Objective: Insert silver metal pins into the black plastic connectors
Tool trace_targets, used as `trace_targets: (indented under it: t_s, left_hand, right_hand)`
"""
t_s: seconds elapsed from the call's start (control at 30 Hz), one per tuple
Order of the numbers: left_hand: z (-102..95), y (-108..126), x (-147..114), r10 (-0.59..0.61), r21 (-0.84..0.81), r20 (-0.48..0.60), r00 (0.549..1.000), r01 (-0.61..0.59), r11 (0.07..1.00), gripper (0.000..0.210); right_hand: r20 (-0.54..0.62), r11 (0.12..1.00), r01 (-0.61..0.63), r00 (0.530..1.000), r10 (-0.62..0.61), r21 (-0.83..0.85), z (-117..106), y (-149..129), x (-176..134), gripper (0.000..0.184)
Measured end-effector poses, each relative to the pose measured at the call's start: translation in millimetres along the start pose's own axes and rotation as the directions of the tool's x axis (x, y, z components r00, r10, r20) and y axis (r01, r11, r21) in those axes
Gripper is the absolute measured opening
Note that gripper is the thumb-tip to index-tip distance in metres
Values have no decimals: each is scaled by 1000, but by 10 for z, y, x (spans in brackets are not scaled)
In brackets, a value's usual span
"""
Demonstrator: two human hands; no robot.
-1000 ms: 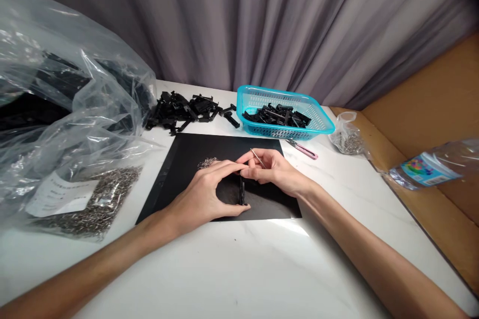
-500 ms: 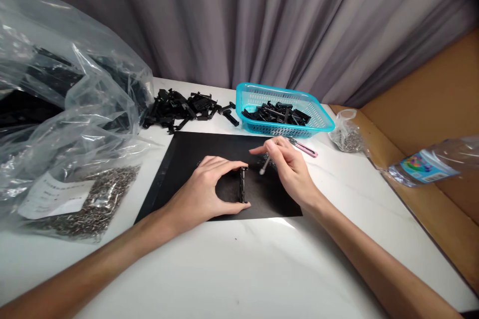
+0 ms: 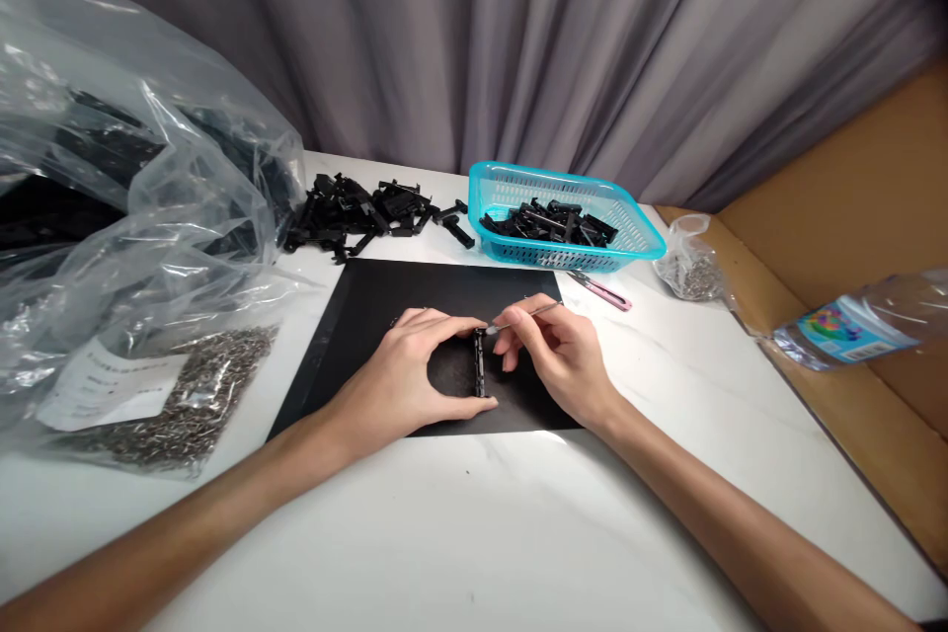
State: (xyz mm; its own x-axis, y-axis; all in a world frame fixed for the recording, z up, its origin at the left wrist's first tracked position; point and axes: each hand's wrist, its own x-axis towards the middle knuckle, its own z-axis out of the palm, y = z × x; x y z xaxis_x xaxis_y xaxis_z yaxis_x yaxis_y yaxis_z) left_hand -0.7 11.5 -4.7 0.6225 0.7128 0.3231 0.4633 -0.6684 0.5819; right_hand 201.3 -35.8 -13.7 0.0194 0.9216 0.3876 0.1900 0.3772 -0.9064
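Note:
My left hand (image 3: 404,365) is closed on a narrow black plastic part (image 3: 479,367), its ends pinched between thumb and fingers. The part stays over a black mat (image 3: 352,316). Held in the closed fingers of my right hand (image 3: 570,351) is a thin rod with a pale tip (image 3: 495,328). That tip meets the far end of the part; whether it touches I cannot tell. My right hand hides some of the mat behind it.
Behind the mat stand a blue basket (image 3: 570,255) of black parts and a loose pile of black parts (image 3: 362,212). A pink-handled cutter (image 3: 607,294) lies near the basket. Bags of small metal pieces (image 3: 199,405) flank the mat; a plastic bottle (image 3: 844,328) lies right.
My right hand has turned and moved left, bringing the rod's pale tip up to the far end of the black part. My left hand has hardly moved.

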Motion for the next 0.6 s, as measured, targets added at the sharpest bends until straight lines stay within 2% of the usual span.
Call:
trace_targets:
  t_s: [0.17,0.33,0.6]
  left_hand:
    - [11,-15,0,-6,-4,-4,1000,6,1000,67]
    - [-16,3,11,4,56,-5,1000,-3,998,66]
    - [-25,-7,35,1,60,15,1000,-2,998,70]
  right_hand:
    - [54,999,-13,998,11,39,11,-1,5,27]
    - [63,1000,-6,998,4,27,9,19,0,29]
    - [96,996,-18,995,10,85,38,57,8,32]
